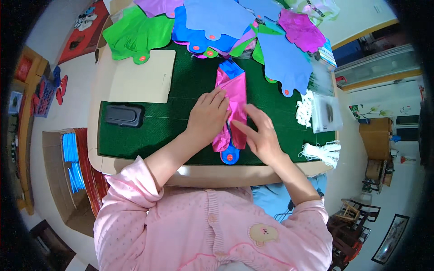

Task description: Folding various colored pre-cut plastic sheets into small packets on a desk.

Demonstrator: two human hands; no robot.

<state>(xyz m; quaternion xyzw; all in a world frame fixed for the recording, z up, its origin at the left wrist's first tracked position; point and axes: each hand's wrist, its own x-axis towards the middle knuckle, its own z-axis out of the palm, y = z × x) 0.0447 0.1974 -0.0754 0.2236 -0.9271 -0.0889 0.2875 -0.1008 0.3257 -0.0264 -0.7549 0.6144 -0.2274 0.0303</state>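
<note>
A shiny pink-and-blue foil piece [237, 95], folded into a long narrow strip, lies lengthwise in front of me on the dark green mat [190, 126]. Blue shows at its far end, and a round blue tab [230, 155] with a red dot sticks out at its near end. My left hand [209, 113] rests flat on the strip's left side, fingers stretched out. At the right edge is my right hand [262, 133], its thumb and fingers spread apart, the thumb reaching over the pink foil. Neither hand grips anything.
Blue, purple and magenta foil pieces [217, 18] and a green one [138, 34] pile up at the far edge. Left are a beige board [142, 77] and a black case [124, 115]. White string bundles [322, 152] and clear plastic bags [327, 113] lie right.
</note>
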